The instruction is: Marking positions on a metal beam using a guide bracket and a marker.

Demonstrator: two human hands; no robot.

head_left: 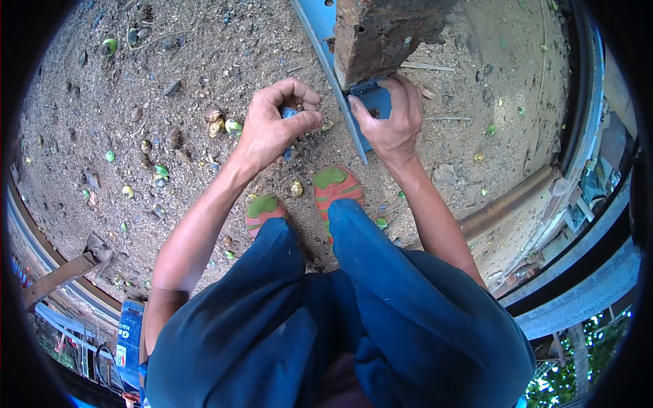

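Note:
My left hand (280,121) is raised over the ground with fingers and thumb curled toward each other. A bit of blue (289,110) shows in the gap; I cannot tell whether the hand holds it. My right hand (396,121) is at the foot of a rusty square metal post (373,51), thumb and fingers bent around a small dark blue metal piece (367,86) against the post's end. Beneath that hand lies a blue metal plate (379,100) with a hole. A long blue metal strip (338,92) runs alongside the post, between my two hands.
Bare sandy ground (197,64) surrounds me, scattered with small green and yellow fruits (233,128) and twigs. My feet wear red and green shoes (333,183). A rusty metal bar (507,200) lies to the right. At lower left stand a blue container (129,343) and a metal bar (61,279).

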